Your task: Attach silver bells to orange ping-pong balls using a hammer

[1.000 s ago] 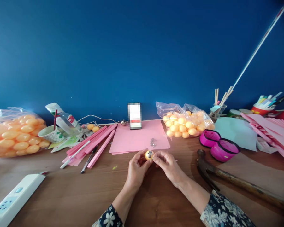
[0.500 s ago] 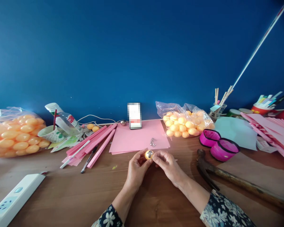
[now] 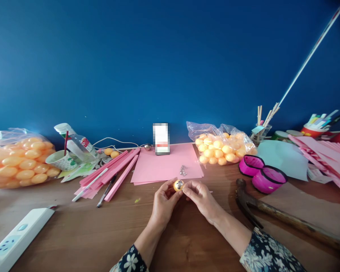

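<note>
The left hand point(image 3: 163, 202) grips a ball point(image 3: 178, 185); the right hand point(image 3: 200, 198) pinches at its right side. Small silver pieces point(image 3: 183, 170) lie just beyond, on pink paper point(image 3: 164, 166).

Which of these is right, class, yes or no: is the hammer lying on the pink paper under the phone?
No, the hammer lies on the brown table, right of the pink paper.

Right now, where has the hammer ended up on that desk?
In the head view, the hammer lies on the desk to the right of the right hand, its head just below the magenta cuffs.
</note>
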Demonstrator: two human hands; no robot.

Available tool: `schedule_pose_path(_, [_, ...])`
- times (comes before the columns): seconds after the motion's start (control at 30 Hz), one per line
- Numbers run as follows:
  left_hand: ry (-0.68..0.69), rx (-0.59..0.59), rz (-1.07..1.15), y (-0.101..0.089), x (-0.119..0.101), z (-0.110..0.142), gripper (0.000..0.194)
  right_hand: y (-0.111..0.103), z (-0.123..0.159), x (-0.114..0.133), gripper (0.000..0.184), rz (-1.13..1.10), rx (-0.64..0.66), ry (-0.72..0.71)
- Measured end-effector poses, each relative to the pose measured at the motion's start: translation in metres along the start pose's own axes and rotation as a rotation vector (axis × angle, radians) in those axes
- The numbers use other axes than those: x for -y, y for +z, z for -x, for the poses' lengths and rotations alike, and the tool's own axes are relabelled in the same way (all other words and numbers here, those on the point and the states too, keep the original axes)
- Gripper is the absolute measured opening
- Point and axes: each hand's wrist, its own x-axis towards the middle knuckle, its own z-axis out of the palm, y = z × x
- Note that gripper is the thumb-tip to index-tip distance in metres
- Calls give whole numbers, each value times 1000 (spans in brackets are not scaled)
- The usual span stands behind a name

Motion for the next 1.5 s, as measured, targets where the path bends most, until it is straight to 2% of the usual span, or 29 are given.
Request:
schedule_pose_path(0.37, [13,-10,-18,-2,2,-1,46,1,0,0,23,-10,7,30])
schedule_pose_path(0.57, [35,-9,-36,-1,3,0,42,2,1,4,19,29,-39,-7])
schedule_pose_path(0.8, [67,1,-103,-2,5,0,40,2,0,3,20,31,-61,17])
schedule_pose_path(0.93, [64,17,-114,-1,6,0,40,3,0,-1,20,59,-119,15])
schedule_pose_path(1.17, [35,28,-78,0,6,1,40,8,0,-1,30,-191,-175,54])
schedule_pose_path(1.37, [-17,12,-6,2,-1,2,47,7,-2,7,29,-215,-110,63])
schedule_pose_path(1.5, [-35,28,32,4,-5,3,49,5,-4,0,28,-220,-106,52])
